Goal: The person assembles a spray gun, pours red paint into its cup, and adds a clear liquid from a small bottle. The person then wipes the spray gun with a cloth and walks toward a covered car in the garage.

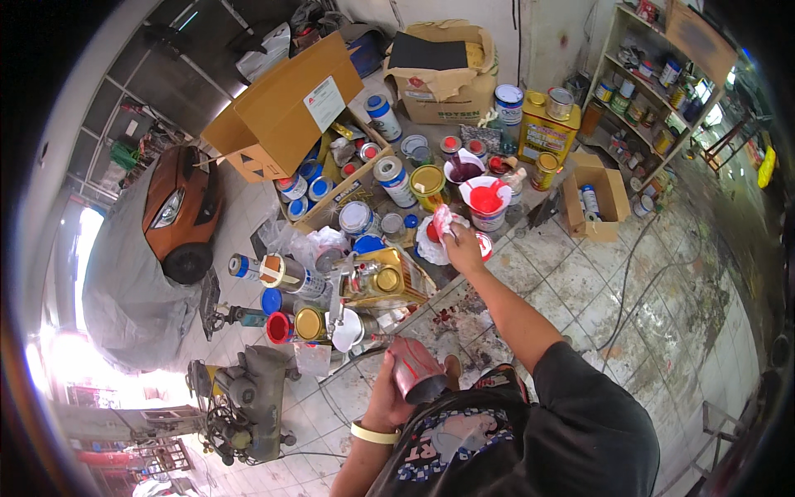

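My left hand [383, 402], with a pale band at its wrist, is wrapped round a metal cup [416, 370] streaked with red paint. The cup is tilted close to my shirt, its dark open end toward me. Reaching forward, my right hand [465, 250] grips a crumpled white rag [445, 220] stained red. Just below that rag lies white paper [429, 251] around a patch of red paint. Beyond the hand stands a tub of bright red paint [486, 197] with a white paper rim. A yellow-rimmed can [428, 184] is nearby.
Several paint cans crowd the low work surface, with a cardboard box [286, 108] behind. A rectangular tin [402, 290] stands nearer. An air compressor [252, 406] sits at lower left. A small open box [595, 199] and a dark hose [633, 286] lie on the tiled floor.
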`<state>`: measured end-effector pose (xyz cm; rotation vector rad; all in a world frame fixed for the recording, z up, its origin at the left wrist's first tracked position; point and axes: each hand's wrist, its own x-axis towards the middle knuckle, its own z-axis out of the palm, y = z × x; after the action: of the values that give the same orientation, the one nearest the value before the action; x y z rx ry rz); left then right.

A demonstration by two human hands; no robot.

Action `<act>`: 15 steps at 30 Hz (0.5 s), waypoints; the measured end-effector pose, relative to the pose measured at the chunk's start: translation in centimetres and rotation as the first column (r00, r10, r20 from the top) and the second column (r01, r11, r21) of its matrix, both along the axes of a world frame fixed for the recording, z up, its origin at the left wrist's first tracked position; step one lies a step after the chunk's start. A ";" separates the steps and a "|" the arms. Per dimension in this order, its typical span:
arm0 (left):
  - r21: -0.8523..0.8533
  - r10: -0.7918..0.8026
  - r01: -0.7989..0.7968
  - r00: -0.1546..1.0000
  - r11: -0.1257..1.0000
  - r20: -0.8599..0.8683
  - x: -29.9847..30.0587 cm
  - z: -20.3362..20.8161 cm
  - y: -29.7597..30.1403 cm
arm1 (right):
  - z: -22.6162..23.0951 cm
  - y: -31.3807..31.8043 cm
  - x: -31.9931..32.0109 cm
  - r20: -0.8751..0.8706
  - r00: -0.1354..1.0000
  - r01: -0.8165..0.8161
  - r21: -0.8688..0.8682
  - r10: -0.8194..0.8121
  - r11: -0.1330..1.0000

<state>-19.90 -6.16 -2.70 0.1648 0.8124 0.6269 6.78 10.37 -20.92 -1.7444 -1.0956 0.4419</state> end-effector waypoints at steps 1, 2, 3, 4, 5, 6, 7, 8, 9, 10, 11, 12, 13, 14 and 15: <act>-0.014 0.014 -0.014 1.000 1.000 -0.003 -0.6 -0.2 -0.2 | 1.0 1.0 -0.1 0.272 0.960 -0.050 -0.042 0.059 0.998; -0.028 0.027 -0.027 1.000 0.999 -0.006 -1.2 -0.3 -0.3 | 1.5 2.0 -0.7 0.341 0.924 -0.119 -0.173 0.172 0.978; -0.038 0.007 -0.008 1.000 0.999 -0.018 -1.4 -0.1 0.0 | 1.3 3.1 -0.8 0.395 0.874 -0.161 -0.315 0.283 0.935; -0.046 -0.013 0.011 0.999 0.999 -0.032 -1.4 0.3 0.4 | 0.6 4.3 -0.9 0.427 0.814 -0.186 -0.452 0.395 0.873; -0.054 -0.033 0.031 0.998 0.998 -0.047 -1.7 0.3 0.9 | -0.2 4.9 -1.1 0.452 0.784 -0.171 -0.501 0.425 0.848; -0.079 -0.074 0.073 0.997 0.994 -0.008 -2.1 -0.2 1.6 | -2.4 5.0 -1.0 0.473 0.756 -0.147 -0.550 0.452 0.822; -0.075 -0.097 0.095 0.995 0.993 -0.022 -2.3 -0.5 2.1 | -3.4 4.8 -1.9 0.482 0.722 -0.135 -0.605 0.496 0.784; -0.071 -0.122 0.119 0.992 0.990 -0.036 -2.3 -0.6 3.0 | -4.1 5.5 -2.2 0.492 0.690 -0.119 -0.647 0.531 0.753; -0.082 -0.139 0.136 0.989 0.987 -0.042 -2.4 -0.9 3.2 | -4.5 5.7 -2.3 0.468 0.688 -0.118 -0.682 0.555 0.722; -0.109 -0.161 0.170 0.983 0.979 0.090 -2.8 -2.2 3.8 | -4.3 5.9 -2.0 0.482 0.664 -0.123 -0.684 0.572 0.719; -0.116 -0.159 0.183 0.969 0.976 0.187 -3.3 -3.1 4.1 | -4.2 5.5 -1.8 0.495 0.642 -0.126 -0.686 0.586 0.717; -0.120 -0.141 0.181 0.948 0.976 0.285 -3.7 -3.4 4.5 | -3.6 4.5 -2.1 0.470 0.684 -0.161 -0.649 0.558 0.744; -0.104 -0.132 0.184 0.916 0.977 0.380 -3.4 -3.4 5.1 | -2.4 4.1 -1.9 0.450 0.727 -0.186 -0.597 0.518 0.780; -0.097 -0.132 0.174 0.931 0.980 0.340 -2.8 -3.2 5.4 | -1.3 3.5 -1.6 0.423 0.770 -0.206 -0.543 0.477 0.814; -0.045 -0.148 0.165 0.954 0.985 0.259 -2.2 -2.8 5.8 | 0.0 2.4 -1.4 0.243 0.894 -0.260 -0.402 0.376 0.878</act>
<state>-22.08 -0.33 -5.52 0.0849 0.5633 0.4589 5.37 12.74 -20.93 -2.0047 -1.6350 0.6150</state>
